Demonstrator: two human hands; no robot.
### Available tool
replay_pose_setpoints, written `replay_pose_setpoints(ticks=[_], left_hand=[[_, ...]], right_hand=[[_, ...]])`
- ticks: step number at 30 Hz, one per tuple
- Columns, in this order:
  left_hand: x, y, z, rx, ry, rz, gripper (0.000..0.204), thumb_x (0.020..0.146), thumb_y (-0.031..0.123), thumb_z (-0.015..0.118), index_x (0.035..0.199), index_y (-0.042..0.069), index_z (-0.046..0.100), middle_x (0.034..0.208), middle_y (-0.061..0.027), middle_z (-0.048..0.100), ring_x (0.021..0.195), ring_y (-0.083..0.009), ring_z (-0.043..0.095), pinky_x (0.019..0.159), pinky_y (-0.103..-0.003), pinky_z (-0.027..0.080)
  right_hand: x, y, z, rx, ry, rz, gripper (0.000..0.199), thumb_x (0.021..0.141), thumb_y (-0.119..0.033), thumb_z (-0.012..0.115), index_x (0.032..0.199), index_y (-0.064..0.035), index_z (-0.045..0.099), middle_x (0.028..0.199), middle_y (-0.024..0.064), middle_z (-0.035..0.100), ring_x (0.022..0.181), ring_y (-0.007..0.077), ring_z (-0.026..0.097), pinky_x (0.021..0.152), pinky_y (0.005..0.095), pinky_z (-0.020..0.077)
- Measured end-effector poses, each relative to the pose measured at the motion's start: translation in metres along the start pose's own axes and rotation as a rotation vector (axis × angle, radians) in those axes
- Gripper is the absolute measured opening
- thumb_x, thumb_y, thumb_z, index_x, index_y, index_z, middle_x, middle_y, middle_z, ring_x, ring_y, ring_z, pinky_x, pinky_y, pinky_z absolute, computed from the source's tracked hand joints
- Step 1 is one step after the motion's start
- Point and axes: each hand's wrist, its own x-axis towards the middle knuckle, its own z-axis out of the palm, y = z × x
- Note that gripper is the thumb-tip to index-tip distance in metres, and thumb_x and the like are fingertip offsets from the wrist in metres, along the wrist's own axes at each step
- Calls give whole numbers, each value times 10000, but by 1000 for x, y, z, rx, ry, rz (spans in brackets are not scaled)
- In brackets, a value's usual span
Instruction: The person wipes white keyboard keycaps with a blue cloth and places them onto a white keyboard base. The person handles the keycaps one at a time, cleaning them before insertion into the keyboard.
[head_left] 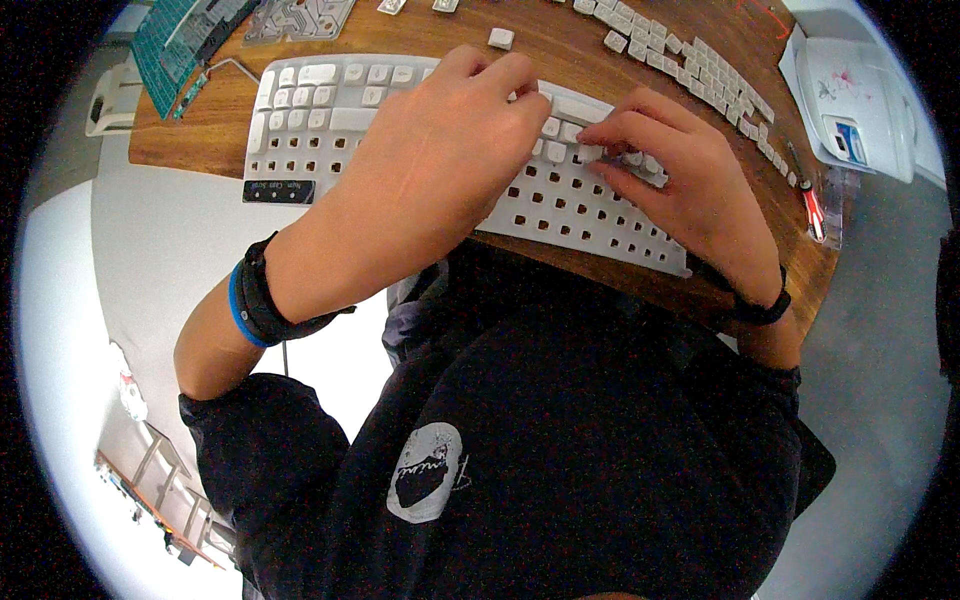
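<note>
A white keyboard [555, 215] lies on the wooden table, turned with its far rows toward me. White keycaps cover its far part, while the nearer rows show bare square switch holes. My left hand [440, 150] rests across the keyboard's middle with its fingers curled in. Its fingertips are mostly hidden, so what they hold, if anything, cannot be made out. On the right side, my right hand [695, 165] pinches a white keycap [590, 153] between thumb and fingers, just over the keys. More seated keycaps [554, 151] sit beside those fingertips.
Rows of loose keycaps [690, 70] curve along the far right. One keycap [501, 38] lies beyond the keyboard. A red-handled screwdriver [812, 212] is near the right edge, below a clear plastic box [860, 95]. A green cutting mat [160, 60] and patterned circuit sheet [300, 18] lie far left.
</note>
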Motion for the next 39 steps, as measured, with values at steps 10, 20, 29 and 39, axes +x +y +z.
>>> replay_pose_setpoints(ticks=[10,20,29,39], left_hand=[[-1,-1,1,-32,-62,-57,265,905,127,801,1120,45,670,1239,-114,654,1166,-381,636,949,-486,593],[-1,-1,3,-16,-64,-69,269,896,139,812,1112,53,677,1231,-99,657,1172,-367,635,949,-482,597],[-1,-2,3,-40,-51,-58,251,898,122,807,1102,49,682,1220,-101,656,1159,-365,633,949,-480,595],[-1,-3,3,-21,-52,-53,251,905,141,804,1101,43,681,1224,-110,654,1165,-371,631,953,-481,593]], right_hand=[[-1,-5,3,-17,-41,57,238,912,-117,823,1101,-49,694,1036,153,680,977,396,718,840,479,602],[1,-6,7,-44,-9,30,253,906,-106,827,1103,-47,680,1051,145,672,943,385,727,818,477,605],[2,-5,7,-38,-23,13,244,903,-70,828,1107,-35,697,1048,138,673,937,352,727,822,446,603],[1,-5,7,-59,-22,7,264,912,-110,815,1123,-47,669,1093,159,671,1002,432,700,866,508,591]])
